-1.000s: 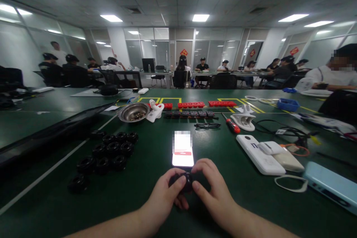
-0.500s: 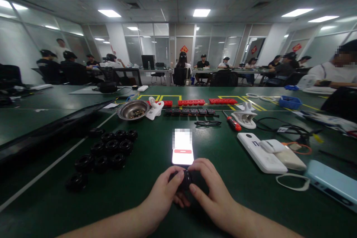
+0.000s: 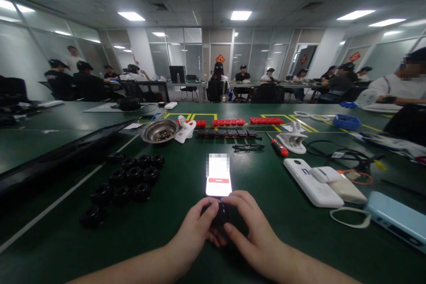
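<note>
Between my two hands, just in front of a lit phone [image 3: 218, 186], is a small black round part [image 3: 222, 215]. My left hand [image 3: 199, 222] grips it with the thumb on top and fingers curled underneath. From the other side, my right hand [image 3: 249, 222] has its thumb and fingertips at the part's right edge. The fingers hide much of its shape. To the left, several black ring-shaped parts [image 3: 134, 175] lie grouped on the green table [image 3: 179, 186].
A metal bowl [image 3: 160, 131] with small pieces stands behind the rings. Farther back are red trays [image 3: 228, 122], a black strip of parts [image 3: 229, 134] and folded glasses [image 3: 248, 147]. A screwdriver [image 3: 279, 147], white power bank [image 3: 311, 182] and light-blue device [image 3: 396, 219] lie right.
My right fingers have shifted slightly on the black part, baring more of its right side. My left hand keeps its hold almost unmoved.
</note>
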Tool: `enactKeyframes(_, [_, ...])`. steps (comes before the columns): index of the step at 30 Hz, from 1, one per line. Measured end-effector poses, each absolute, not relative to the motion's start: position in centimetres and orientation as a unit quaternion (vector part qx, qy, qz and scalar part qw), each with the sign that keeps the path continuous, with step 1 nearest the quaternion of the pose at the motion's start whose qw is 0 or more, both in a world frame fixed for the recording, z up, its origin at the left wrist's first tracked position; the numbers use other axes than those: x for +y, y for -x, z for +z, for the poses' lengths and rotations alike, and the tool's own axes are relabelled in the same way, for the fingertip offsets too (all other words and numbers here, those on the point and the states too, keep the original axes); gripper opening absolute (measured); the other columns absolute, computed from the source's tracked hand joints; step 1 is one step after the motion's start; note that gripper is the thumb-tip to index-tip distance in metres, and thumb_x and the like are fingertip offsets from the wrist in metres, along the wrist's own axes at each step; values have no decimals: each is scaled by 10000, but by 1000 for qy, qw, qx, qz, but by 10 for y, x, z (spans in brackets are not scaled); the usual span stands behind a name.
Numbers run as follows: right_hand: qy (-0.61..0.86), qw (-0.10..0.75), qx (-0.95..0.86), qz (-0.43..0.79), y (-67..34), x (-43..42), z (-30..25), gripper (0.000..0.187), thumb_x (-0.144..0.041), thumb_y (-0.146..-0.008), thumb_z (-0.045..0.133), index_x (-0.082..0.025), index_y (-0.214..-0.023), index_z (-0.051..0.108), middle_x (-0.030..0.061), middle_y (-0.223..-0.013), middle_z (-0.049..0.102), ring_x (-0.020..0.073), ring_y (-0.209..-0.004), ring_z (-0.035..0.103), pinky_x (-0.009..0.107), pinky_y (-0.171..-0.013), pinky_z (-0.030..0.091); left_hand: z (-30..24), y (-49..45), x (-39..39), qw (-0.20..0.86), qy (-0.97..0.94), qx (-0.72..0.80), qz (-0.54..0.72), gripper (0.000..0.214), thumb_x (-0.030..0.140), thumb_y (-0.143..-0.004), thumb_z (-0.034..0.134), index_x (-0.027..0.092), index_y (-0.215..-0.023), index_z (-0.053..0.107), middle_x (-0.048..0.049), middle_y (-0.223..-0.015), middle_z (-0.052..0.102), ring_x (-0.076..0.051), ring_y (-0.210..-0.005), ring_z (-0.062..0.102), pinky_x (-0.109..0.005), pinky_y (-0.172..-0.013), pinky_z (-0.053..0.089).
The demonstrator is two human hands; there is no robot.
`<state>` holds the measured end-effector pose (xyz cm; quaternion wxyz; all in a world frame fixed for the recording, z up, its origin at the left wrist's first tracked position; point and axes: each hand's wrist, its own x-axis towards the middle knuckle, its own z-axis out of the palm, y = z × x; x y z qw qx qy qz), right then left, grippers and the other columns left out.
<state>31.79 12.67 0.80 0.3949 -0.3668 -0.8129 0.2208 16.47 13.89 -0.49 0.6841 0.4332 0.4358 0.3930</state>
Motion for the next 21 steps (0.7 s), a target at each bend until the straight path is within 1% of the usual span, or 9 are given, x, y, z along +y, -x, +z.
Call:
enactKeyframes(2, [390,406,-797,219,-318,129,6,282,-251,-767,494,-190,-1038,446,78,-985,487,217,-902,467,354,-780,406,-5,-165,139,681,-441,432,393,384,493,-681,526,144,-837,489,20,-525,575,-102,-390,552,-191,-388,371])
enactKeyframes(5, [436,406,-775,212,-317,133,3,207,-357,-761,503,-180,-864,471,49,-831,495,203,-768,466,333,-669,408,-2,-165,138,679,-449,432,388,372,484,-677,530,147,-825,482,26,-535,573,-100,-399,555,-189,-390,369])
enactKeyframes(8, [442,376,-787,209,-317,135,3,183,-357,-765,511,-183,-730,468,28,-750,480,193,-726,450,317,-632,385,3,-165,137,679,-448,444,376,403,502,-642,553,148,-815,468,32,-546,567,-96,-401,551,-195,-399,372])
enactKeyframes(10, [432,369,-794,214,-317,133,4,140,-314,-770,514,-180,-745,479,32,-770,483,192,-743,450,318,-645,381,6,-165,137,681,-448,445,371,430,519,-630,552,146,-826,463,28,-555,571,-100,-406,553,-202,-406,376])
enactKeyframes(12, [414,373,-800,222,-317,131,5,112,-271,-769,519,-180,-830,493,44,-833,493,197,-789,454,326,-683,385,6,-165,137,683,-446,443,372,454,538,-638,529,142,-851,461,22,-544,573,-108,-408,554,-208,-408,377])
enactKeyframes(14, [390,377,-808,230,-318,129,6,178,-234,-770,516,-184,-938,482,56,-908,496,202,-850,454,334,-735,385,5,-164,137,680,-444,443,378,452,539,-656,510,139,-862,464,17,-533,574,-111,-406,552,-211,-408,376])
enactKeyframes(16, [380,380,-810,234,-318,129,6,228,-236,-774,511,-186,-991,463,61,-948,495,205,-878,453,340,-765,379,2,-164,137,677,-445,444,384,423,520,-665,517,141,-848,476,18,-531,571,-106,-396,545,-206,-402,368])
enactKeyframes(18, [397,387,-799,232,-319,130,5,215,-289,-773,512,-180,-953,467,57,-909,497,204,-833,461,339,-730,386,0,-164,137,676,-449,441,385,384,490,-673,530,144,-830,485,24,-535,565,-98,-390,541,-198,-395,361])
enactKeyframes(21, [434,394,-780,220,-318,133,3,209,-380,-770,507,-176,-802,474,37,-790,486,194,-736,455,323,-645,381,-2,-165,137,679,-455,430,383,347,463,-683,536,148,-820,486,36,-534,553,-91,-385,541,-189,-390,359])
